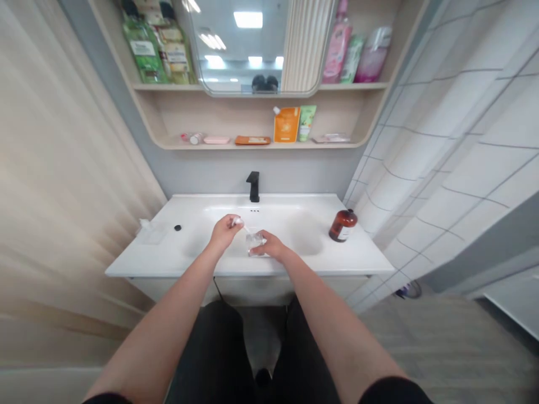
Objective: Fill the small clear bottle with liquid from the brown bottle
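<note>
Above the white washbasin (252, 209), my left hand (224, 232) pinches a thin white-tipped stick (243, 225), possibly a swab or dropper. Its far end slants down toward a small clear container (255, 242), which my right hand (270, 246) grips from the right side. The stick's end is right at the container's upper edge, but I cannot tell whether they touch. Both hands are low over the middle of the basin, close together. The container's exact shape is hard to make out.
A black faucet (253, 187) stands behind the hands, and an amber pump-less bottle (342, 225) sits at the basin's right. A small black disc (177, 228) lies on the left. Shelves with toiletries (252, 126) and a mirror (240, 47) rise behind.
</note>
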Available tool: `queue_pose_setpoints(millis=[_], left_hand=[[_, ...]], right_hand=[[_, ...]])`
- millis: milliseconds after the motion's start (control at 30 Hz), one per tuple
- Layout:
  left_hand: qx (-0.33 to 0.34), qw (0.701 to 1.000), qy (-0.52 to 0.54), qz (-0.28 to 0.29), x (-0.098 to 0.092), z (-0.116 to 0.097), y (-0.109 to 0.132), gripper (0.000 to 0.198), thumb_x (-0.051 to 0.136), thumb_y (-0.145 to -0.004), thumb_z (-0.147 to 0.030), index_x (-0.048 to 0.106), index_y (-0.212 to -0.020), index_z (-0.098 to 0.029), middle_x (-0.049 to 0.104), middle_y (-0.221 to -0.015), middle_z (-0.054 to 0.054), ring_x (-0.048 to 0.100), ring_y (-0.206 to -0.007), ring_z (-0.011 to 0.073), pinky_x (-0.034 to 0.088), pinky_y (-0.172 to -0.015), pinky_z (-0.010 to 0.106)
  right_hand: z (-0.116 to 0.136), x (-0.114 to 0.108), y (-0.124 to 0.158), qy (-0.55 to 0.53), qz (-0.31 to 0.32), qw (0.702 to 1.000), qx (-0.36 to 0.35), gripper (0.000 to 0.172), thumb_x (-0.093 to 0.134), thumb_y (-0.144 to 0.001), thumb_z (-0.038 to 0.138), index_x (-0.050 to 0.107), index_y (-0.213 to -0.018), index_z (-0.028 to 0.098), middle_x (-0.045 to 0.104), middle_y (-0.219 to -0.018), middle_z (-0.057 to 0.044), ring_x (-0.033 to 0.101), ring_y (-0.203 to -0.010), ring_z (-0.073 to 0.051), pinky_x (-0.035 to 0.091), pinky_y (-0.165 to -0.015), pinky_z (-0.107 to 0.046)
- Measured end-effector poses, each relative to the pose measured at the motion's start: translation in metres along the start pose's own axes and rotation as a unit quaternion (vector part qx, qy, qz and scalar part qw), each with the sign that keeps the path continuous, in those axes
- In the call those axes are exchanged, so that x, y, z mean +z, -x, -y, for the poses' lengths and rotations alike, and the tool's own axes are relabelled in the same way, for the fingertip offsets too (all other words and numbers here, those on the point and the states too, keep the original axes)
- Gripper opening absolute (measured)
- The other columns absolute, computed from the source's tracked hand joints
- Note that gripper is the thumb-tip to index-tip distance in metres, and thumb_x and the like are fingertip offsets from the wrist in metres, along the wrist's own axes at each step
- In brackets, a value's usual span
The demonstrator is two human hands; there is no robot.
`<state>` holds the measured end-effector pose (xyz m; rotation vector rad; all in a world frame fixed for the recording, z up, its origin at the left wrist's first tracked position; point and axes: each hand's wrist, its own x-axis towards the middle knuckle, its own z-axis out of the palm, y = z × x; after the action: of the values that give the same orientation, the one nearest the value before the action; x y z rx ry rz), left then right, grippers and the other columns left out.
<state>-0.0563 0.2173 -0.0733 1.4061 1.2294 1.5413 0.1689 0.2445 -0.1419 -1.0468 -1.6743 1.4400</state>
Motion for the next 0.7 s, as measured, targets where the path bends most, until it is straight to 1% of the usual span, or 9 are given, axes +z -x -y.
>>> queue_pose_setpoints(millis=[133, 200, 267, 367, 433, 500, 567, 633, 700], left_hand=[[-0.022, 0.997, 0.047, -0.062, -0.022, -0.005, 0.018, 0.043, 0.09, -0.066, -0.038, 0.069, -0.1, -0.021, 0.079, -0.099, 0.006, 0.068, -0.084, 0.0189, 0.051, -0.081, 0.032], [-0.03, 0.991, 0.067, -0.111, -0.041, -0.003, 0.03, 0.047, 0.089, -0.064, -0.039, 0.066, -0.101, -0.022, 0.079, -0.103, 0.007, 0.069, -0.085, 0.0189, 0.051, -0.079, 0.031], [-0.045, 0.983, 0.059, -0.17, -0.066, 0.003, 0.044, 0.05, 0.089, -0.063, -0.042, 0.064, -0.101, -0.022, 0.078, -0.101, 0.006, 0.07, -0.086, 0.0198, 0.051, -0.079, 0.032], [-0.094, 0.959, -0.048, -0.262, -0.112, 0.014, 0.065, 0.054, 0.089, -0.06, -0.047, 0.065, -0.101, -0.021, 0.074, -0.092, 0.004, 0.071, -0.085, 0.0229, 0.054, -0.082, 0.036], [-0.127, 0.93, -0.159, -0.305, -0.145, 0.02, 0.075, 0.052, 0.087, -0.064, -0.05, 0.069, -0.102, -0.021, 0.076, -0.096, 0.005, 0.072, -0.09, 0.0269, 0.055, -0.086, 0.04], [-0.153, 0.9, -0.267, -0.31, -0.174, 0.023, 0.081, 0.047, 0.083, -0.071, -0.054, 0.071, -0.102, -0.022, 0.078, -0.101, 0.008, 0.073, -0.096, 0.0311, 0.056, -0.091, 0.044], [-0.171, 0.869, -0.363, -0.288, -0.196, 0.023, 0.081, 0.042, 0.079, -0.077, -0.057, 0.071, -0.1, -0.022, 0.08, -0.103, 0.011, 0.074, -0.101, 0.0352, 0.055, -0.095, 0.047], [-0.178, 0.847, -0.431, -0.256, -0.208, 0.023, 0.079, 0.04, 0.075, -0.082, -0.058, 0.072, -0.099, -0.022, 0.081, -0.106, 0.013, 0.074, -0.106, 0.0382, 0.055, -0.097, 0.048], [-0.181, 0.834, -0.467, -0.233, -0.213, 0.025, 0.075, 0.041, 0.071, -0.086, -0.059, 0.073, -0.102, -0.022, 0.082, -0.11, 0.015, 0.075, -0.109, 0.0396, 0.056, -0.098, 0.048]], right_hand=[[-0.002, -0.001, 0.0, -0.006, 0.008, 1.0, 0.001, 0.065, 0.105, -0.052, 0.038, 0.073, -0.107, 0.025, 0.077, -0.097, 0.0, 0.073, -0.088, -0.023, 0.058, -0.079, -0.033], [-0.003, -0.001, 0.0, -0.008, 0.009, 1.0, -0.001, 0.064, 0.104, -0.052, 0.038, 0.073, -0.106, 0.026, 0.077, -0.097, 0.001, 0.073, -0.089, -0.024, 0.058, -0.08, -0.033], [-0.003, -0.001, -0.001, -0.006, 0.005, 1.0, -0.003, 0.064, 0.104, -0.051, 0.038, 0.073, -0.105, 0.026, 0.076, -0.095, 0.001, 0.073, -0.09, -0.024, 0.058, -0.08, -0.034], [-0.004, -0.001, 0.0, 0.013, -0.009, 1.0, -0.009, 0.065, 0.104, -0.05, 0.04, 0.073, -0.105, 0.026, 0.075, -0.093, 0.002, 0.071, -0.09, -0.024, 0.057, -0.082, -0.035], [-0.003, -0.001, 0.001, 0.029, -0.021, 0.999, -0.017, 0.066, 0.104, -0.05, 0.042, 0.073, -0.106, 0.026, 0.075, -0.094, 0.002, 0.071, -0.092, -0.025, 0.056, -0.083, -0.035], [-0.002, -0.001, 0.002, 0.036, -0.032, 0.998, -0.028, 0.066, 0.103, -0.051, 0.045, 0.073, -0.106, 0.026, 0.075, -0.094, 0.002, 0.071, -0.093, -0.025, 0.056, -0.085, -0.036], [-0.001, 0.0, 0.003, 0.036, -0.038, 0.998, -0.033, 0.065, 0.102, -0.052, 0.046, 0.072, -0.106, 0.026, 0.076, -0.095, 0.002, 0.071, -0.093, -0.025, 0.056, -0.084, -0.036], [-0.001, 0.0, 0.003, 0.037, -0.045, 0.998, -0.034, 0.064, 0.102, -0.052, 0.047, 0.072, -0.105, 0.026, 0.076, -0.094, 0.002, 0.071, -0.091, -0.025, 0.056, -0.084, -0.036], [0.0, 0.0, 0.003, 0.041, -0.047, 0.997, -0.033, 0.065, 0.102, -0.051, 0.047, 0.073, -0.105, 0.026, 0.075, -0.093, 0.002, 0.071, -0.09, -0.024, 0.055, -0.083, -0.036]])
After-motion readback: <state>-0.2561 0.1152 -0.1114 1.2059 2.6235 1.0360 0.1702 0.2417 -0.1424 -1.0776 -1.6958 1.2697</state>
